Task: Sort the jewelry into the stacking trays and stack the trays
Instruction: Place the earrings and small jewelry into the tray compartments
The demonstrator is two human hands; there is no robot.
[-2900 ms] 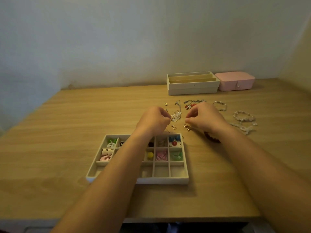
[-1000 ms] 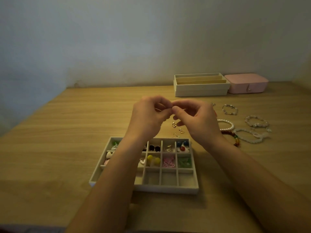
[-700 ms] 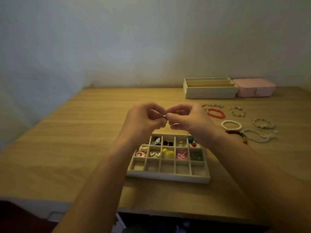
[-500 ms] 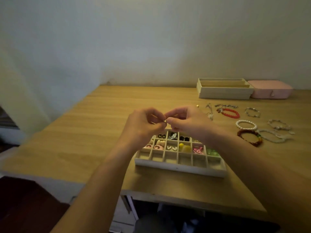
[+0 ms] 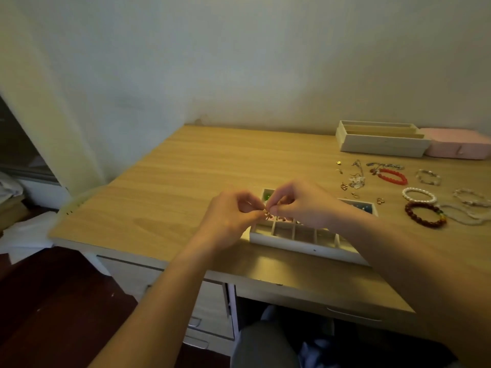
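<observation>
Just below the middle of the frame, the left hand (image 5: 233,216) and the right hand (image 5: 303,205) are meeting fingertip to fingertip, and both are pinching one small gold-toned piece of jewelry (image 5: 267,214). It is probably an earring, though it is too small and blurred to be sure. The fingers (image 5: 249,205) of each hand are curling in tightly, with the thumb and forefinger closed on the piece and nothing else in hand. Two hands on so tiny a thing suggests the person is fastening or untangling it before dropping it in. They are holding it directly over the gridded tray (image 5: 305,245), which is lying on the desk (image 5: 212,168) just behind the hands, so a release would land it in a compartment. The tray's near row is showing empty cells, and the far cells, partly hidden by the hands, are holding coloured pieces. To the right, the unsorted pieces are waiting well apart from the tray: loose earrings and chains (image 5: 356,179), a red bracelet (image 5: 393,176), a pearl bracelet (image 5: 419,195) and a dark bead bracelet (image 5: 425,215). At the upper right, a long-slot tray (image 5: 380,147) is sitting just beside a pink box (image 5: 457,147), likely meant for the bracelets, so sorting looks only partly done and stacking is not yet begun.
</observation>
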